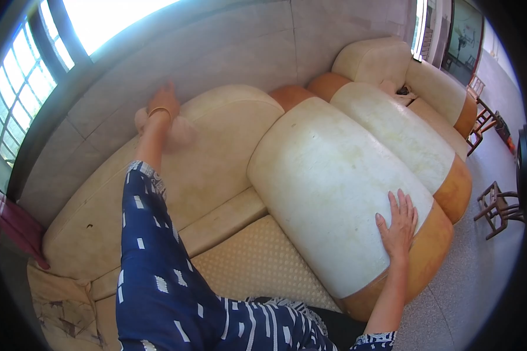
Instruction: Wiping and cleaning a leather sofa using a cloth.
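Note:
My left hand, with a bracelet at the wrist, reaches to the top of the beige sofa backrest beside the wall. A blurred, pale pinkish cloth shows on both sides of the wrist; the hand seems to hold it, though the grip is partly hidden. My right hand lies flat, fingers spread, on the front part of a large white-and-tan seat cushion. A second such cushion leans beside it. Under the near cushion shows the dotted fabric of the sofa base.
A tiled wall and a barred window rise behind the sofa. Its far armrest has a crumpled cloth near it. Wooden stools stand on the speckled floor at right. A dark red cloth hangs at the left.

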Demonstrator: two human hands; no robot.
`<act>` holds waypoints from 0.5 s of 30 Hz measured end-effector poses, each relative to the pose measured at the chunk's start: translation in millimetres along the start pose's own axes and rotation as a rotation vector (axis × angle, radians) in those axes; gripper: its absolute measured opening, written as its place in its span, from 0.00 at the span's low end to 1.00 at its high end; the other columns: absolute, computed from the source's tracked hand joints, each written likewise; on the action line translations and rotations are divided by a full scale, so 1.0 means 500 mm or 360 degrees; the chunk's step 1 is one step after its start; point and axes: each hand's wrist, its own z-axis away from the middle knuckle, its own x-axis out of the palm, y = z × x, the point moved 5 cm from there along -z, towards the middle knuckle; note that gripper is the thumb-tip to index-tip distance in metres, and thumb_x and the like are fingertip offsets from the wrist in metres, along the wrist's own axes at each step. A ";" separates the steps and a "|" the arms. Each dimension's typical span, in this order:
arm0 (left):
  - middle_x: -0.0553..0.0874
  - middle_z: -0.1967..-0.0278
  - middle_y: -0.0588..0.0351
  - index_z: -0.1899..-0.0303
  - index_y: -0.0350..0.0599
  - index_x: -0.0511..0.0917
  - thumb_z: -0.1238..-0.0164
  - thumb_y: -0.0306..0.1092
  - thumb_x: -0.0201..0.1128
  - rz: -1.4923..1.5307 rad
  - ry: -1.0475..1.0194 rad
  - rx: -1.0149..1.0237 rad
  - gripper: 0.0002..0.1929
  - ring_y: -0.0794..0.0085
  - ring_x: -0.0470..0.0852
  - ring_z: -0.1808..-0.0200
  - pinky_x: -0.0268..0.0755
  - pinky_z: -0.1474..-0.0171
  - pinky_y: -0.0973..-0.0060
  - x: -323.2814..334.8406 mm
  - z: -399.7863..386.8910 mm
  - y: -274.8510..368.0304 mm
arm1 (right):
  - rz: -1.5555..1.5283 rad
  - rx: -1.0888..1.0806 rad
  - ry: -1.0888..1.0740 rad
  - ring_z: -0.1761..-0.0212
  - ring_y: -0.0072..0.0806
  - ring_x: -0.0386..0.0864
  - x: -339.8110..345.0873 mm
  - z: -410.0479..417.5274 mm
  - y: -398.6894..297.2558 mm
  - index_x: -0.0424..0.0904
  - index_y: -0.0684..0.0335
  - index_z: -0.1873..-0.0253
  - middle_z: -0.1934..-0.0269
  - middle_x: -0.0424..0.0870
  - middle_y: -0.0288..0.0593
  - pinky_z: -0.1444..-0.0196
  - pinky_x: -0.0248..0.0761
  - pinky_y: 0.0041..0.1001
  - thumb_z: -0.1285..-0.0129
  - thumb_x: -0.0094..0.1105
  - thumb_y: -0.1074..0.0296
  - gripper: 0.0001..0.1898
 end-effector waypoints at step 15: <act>0.81 0.50 0.47 0.64 0.47 0.83 0.37 0.44 0.58 0.0108 0.0872 0.0411 0.12 0.54 0.79 0.50 0.74 0.50 0.64 -0.089 0.179 0.028 | -0.0043 -0.0017 0.0013 0.26 0.41 0.52 0.006 0.005 0.013 0.66 0.54 0.32 0.29 0.61 0.43 0.25 0.40 0.44 0.41 0.61 0.56 0.32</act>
